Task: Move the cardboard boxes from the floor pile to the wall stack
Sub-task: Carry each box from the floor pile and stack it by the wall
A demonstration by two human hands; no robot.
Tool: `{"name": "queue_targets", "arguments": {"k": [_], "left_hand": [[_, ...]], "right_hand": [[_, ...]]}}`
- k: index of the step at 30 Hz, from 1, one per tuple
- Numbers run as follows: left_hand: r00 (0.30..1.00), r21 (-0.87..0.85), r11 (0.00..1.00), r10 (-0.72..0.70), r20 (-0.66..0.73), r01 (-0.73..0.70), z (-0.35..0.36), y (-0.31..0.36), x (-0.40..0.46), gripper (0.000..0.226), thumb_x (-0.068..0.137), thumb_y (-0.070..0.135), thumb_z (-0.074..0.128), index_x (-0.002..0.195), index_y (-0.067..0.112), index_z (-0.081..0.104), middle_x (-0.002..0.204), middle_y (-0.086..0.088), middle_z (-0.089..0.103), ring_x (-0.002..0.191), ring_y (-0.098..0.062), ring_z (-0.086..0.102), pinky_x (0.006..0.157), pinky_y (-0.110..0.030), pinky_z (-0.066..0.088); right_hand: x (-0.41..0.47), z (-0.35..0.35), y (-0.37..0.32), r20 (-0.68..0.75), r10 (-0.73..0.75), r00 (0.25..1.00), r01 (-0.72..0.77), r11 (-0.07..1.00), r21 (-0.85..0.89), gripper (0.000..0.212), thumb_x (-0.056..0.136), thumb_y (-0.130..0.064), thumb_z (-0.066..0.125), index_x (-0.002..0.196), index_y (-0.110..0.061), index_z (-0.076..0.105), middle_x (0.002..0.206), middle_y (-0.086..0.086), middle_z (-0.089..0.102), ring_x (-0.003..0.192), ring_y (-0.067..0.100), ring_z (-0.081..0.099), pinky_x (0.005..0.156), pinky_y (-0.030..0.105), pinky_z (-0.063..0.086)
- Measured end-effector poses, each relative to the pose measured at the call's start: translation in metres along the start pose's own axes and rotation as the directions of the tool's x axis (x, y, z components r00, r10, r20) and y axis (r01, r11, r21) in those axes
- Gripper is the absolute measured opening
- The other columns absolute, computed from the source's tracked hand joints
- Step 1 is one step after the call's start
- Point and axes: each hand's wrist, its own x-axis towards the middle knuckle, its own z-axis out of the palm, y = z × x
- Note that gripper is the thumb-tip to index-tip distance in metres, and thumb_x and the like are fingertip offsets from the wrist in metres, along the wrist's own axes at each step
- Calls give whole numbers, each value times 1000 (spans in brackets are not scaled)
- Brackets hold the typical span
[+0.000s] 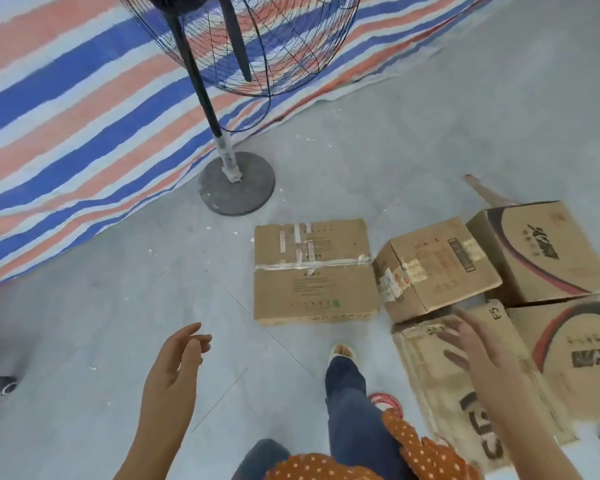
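Several cardboard boxes lie in a pile on the grey floor at the right. A taped brown box [312, 271] sits apart at the pile's left. Beside it is a smaller tilted box [437, 268] with labels. Two boxes with red and black printing, the far one [541, 254] and the near one [575, 355], lie at the right edge. A flattened box [444, 389] lies in front. My right hand [475, 344] hovers over the flattened box with fingers spread, holding nothing. My left hand [177, 362] hangs in the air over bare floor, fingers loosely curled, empty.
A standing fan [236, 181] with a round base and black wire cage rises just beyond the boxes. A blue, orange and white striped tarp [66, 116] covers the floor at the left and back. My leg and foot [343, 362] stand between my hands.
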Motion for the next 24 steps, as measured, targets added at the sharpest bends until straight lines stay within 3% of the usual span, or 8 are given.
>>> {"name": "queue_targets", "arguments": {"k": [5,8,10,14,16,18,21,24], "left_hand": [[988,36,988,-149,-35,150,70,-12,88,23,100,20,43,108,33,60,97,9,69,97,-4,64,88,-32,47],[946,48,945,-322,-28,323,126,-65,155,20,100,18,43,112,23,59,98,3,67,101,-17,63,89,-36,47],[913,115,908,-409,21,404,169,-116,205,21,100,19,43,115,18,57,100,-2,66,102,-23,62,90,-39,47],[864,404,813,-495,97,420,250,-229,298,33,99,22,40,129,13,50,119,-11,60,103,-26,56,88,-38,46],[857,528,749,-510,74,400,278,-278,340,42,97,21,42,137,8,42,125,-15,55,105,-31,56,85,-39,48],[860,593,698,-510,17,402,300,-321,373,51,95,24,45,141,8,33,130,-19,46,113,-39,51,90,-49,49],[821,564,652,-564,-87,508,316,-374,404,61,94,28,47,147,10,22,141,-17,35,125,-40,41,98,-49,43],[797,475,659,-577,-178,583,312,-406,410,53,93,28,42,141,7,35,135,-17,45,119,-38,47,89,-43,44]], "right_hand": [[126,13,2,183,128,975,-97,981,-168,28,94,-41,43,119,-37,54,119,-8,62,110,13,60,98,40,47],[203,49,46,229,210,951,-152,957,-245,20,99,-30,44,106,-45,56,101,-22,66,97,-5,61,81,14,47],[260,84,91,217,273,937,-200,931,-304,19,100,-31,43,105,-43,56,94,-23,65,84,-16,58,68,8,42],[363,150,214,158,351,923,-274,887,-372,28,101,-18,43,126,-13,54,104,4,62,83,3,60,72,14,47],[405,179,266,121,369,922,-269,832,-484,39,100,-16,42,138,-5,42,122,14,55,102,19,54,83,24,43],[439,200,312,24,384,923,-301,760,-577,45,99,-20,42,141,-4,36,136,22,47,119,34,49,94,38,39],[469,214,365,-67,423,904,-373,699,-611,52,98,-26,41,146,-7,31,143,21,44,127,39,45,102,44,36],[474,214,395,-89,439,894,-390,665,-637,48,99,-27,41,140,-3,41,135,23,52,122,40,50,99,41,38]]}}
